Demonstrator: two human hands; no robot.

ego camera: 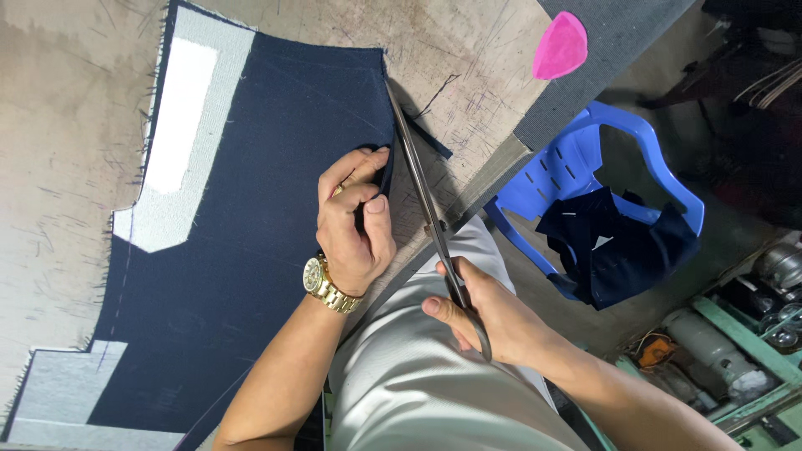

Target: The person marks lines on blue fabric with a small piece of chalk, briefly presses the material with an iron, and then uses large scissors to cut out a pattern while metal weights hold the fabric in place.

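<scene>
A dark navy fabric piece point(251, 234) with grey-white interfacing patches lies flat on a worn wooden table point(58, 125). My left hand point(355, 213), a gold watch on its wrist, pinches the fabric's right edge. My right hand point(484, 313) grips the handles of long tailor's scissors point(422, 192). Their blades run up along the fabric's right edge, tips near its top corner. A thin navy strip point(426, 138) lies just right of the blades.
A pink tailor's chalk point(560, 46) rests on a grey cloth at the table's upper right. A blue plastic chair point(585, 200) holding folded navy fabric stands on the floor to the right. Green machinery point(735, 334) sits at lower right.
</scene>
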